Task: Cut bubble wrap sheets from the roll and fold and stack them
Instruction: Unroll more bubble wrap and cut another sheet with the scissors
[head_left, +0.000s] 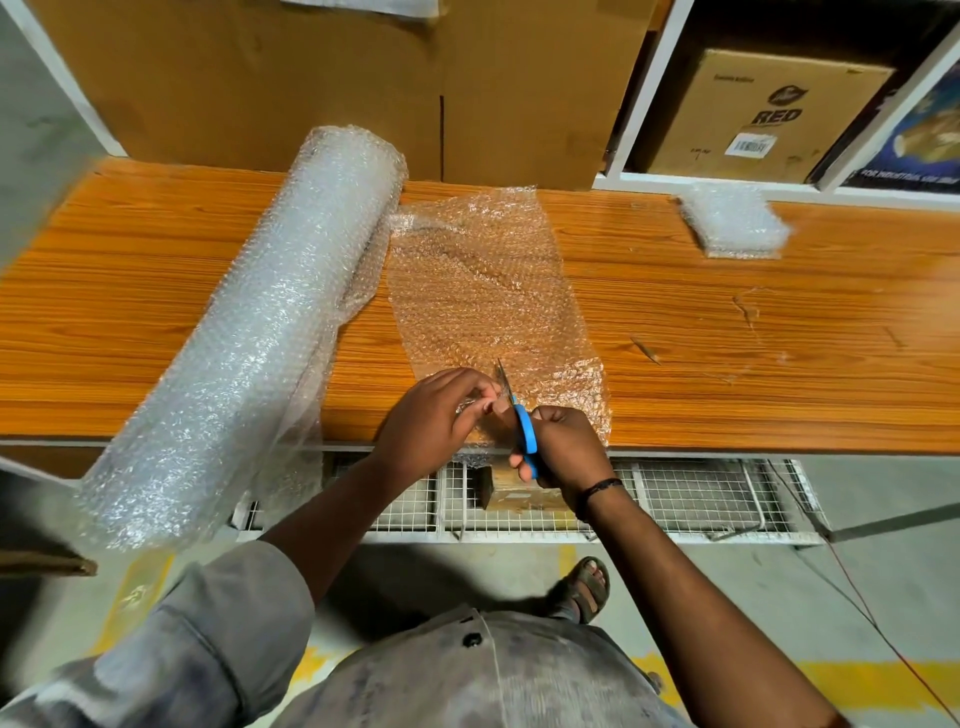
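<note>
Writing: the box (769, 114) on the shelf at the far right reads "RED" under a dark logo; its white barcode label is too small to read.
Poster: at the right edge (919, 140), cut off, its bottom line of print blurred.
Roll: the roll (249, 332) lies slanted on the left of the table (727, 338), its near end overhanging the front edge.
Sheet: the sheet (483, 291) lies flat just right of the roll, reaching the front edge. Whether it joins the roll cannot be told.
Stack: folded pieces (732, 221) sit at the far right, well apart from the sheet.
Left hand: the left hand (431, 415) pinches the sheet's near edge beside the blades.
Right hand: the right hand (563, 447) grips the blue-handled scissors (522, 421), blades pointing away into the sheet.
Hidden: the hands cover the near edge of the sheet, and how far the cut runs is not visible.
</note>
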